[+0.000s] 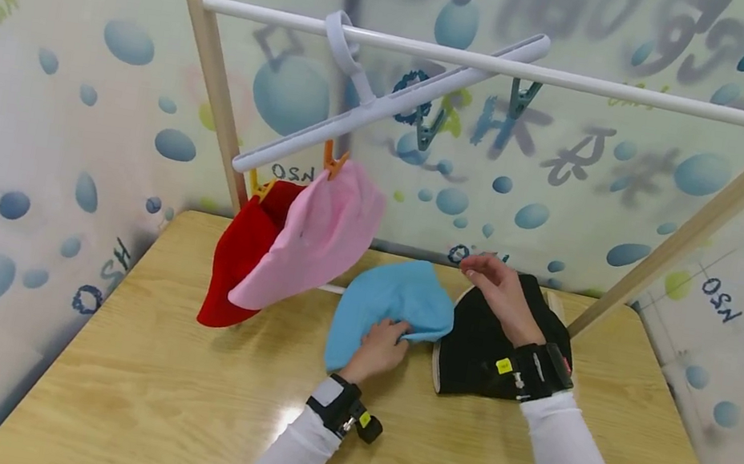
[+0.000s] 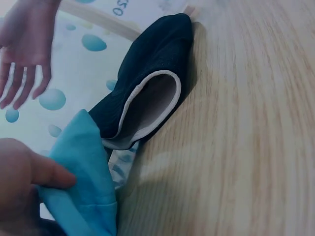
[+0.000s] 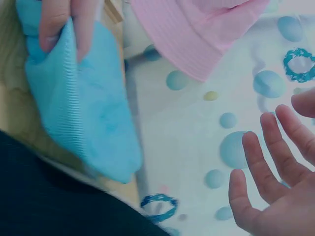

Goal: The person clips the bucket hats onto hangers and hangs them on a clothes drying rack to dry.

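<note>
A light blue hat [image 1: 392,292] lies on the table, and my left hand [image 1: 382,350] pinches its edge between thumb and fingers. The right wrist view shows that grip on the blue hat [image 3: 98,103] from the other side. My right hand [image 1: 502,295] is raised above a black hat [image 1: 485,347], fingers apart and holding nothing; its spread fingers [image 3: 268,167] show in the right wrist view. In the left wrist view the black hat [image 2: 147,83] lies on its side, its pale-rimmed opening visible.
A white rod [image 1: 444,53] on wooden posts carries a tilted white hanger [image 1: 393,101]. A pink bucket hat [image 1: 323,236] and a red hat [image 1: 239,260] hang from orange and yellow clips at its left. Two green clips [image 1: 428,129] hang farther right. A patterned wall stands behind.
</note>
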`<state>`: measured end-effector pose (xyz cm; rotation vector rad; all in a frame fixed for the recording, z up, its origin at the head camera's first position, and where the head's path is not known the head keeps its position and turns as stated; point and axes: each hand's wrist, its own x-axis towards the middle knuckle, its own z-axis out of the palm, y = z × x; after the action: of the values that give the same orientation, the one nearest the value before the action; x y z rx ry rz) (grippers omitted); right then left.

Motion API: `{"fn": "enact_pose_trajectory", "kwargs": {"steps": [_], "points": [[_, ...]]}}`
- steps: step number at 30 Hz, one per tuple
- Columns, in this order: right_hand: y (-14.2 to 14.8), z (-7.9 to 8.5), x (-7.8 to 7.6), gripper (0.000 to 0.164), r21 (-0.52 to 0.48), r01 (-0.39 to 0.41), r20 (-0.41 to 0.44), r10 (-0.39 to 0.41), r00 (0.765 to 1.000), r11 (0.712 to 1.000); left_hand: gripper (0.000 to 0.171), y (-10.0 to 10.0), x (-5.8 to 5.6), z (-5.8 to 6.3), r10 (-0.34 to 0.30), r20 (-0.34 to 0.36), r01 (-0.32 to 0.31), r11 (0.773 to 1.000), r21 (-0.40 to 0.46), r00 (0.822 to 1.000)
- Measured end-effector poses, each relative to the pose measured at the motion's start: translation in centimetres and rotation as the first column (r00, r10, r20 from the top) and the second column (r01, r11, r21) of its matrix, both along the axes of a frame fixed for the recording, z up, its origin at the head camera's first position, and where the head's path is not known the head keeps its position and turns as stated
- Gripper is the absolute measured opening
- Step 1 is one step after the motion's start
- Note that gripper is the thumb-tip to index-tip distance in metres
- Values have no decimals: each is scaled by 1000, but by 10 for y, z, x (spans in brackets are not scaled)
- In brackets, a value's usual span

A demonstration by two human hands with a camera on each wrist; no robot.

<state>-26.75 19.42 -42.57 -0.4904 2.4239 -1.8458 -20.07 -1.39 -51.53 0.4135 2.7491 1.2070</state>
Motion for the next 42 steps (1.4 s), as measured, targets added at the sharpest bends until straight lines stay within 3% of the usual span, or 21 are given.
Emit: {"fn": "enact_pose_trajectory", "kwargs": {"steps": [5,14,20,25,30,36,42], "points": [[-11,26,-12,30,15,-34,-58,35,998,999,17,-2,-2,-1,25,-49,-23,999,35,998],[-34,81,-20,29,38,-104,-207,110,972,994,12,-2,-2,-9,-8,-152,18,998,63,988],[-52,112,-32,32,93,-113,-268,134,954,989,12,-1,1,-15,16,-152,3,992,125,988],[-65,139,-38,36,27,-106,-335,109,936,994,13,-1,0,-16,32,-137,-13,990,142,990],[-75,155,-46,40,-114,-130,-280,94,956,985,13,1,0,-15,46,-133,-26,988,152,990],[-88,157,-54,30,-351,-177,-161,127,979,919,22,1,1,-15,65,-165,-33,981,191,984],[-90,151,-54,19,-394,-167,-119,130,984,904,21,0,0,-17,68,-171,-31,977,209,983]]}}
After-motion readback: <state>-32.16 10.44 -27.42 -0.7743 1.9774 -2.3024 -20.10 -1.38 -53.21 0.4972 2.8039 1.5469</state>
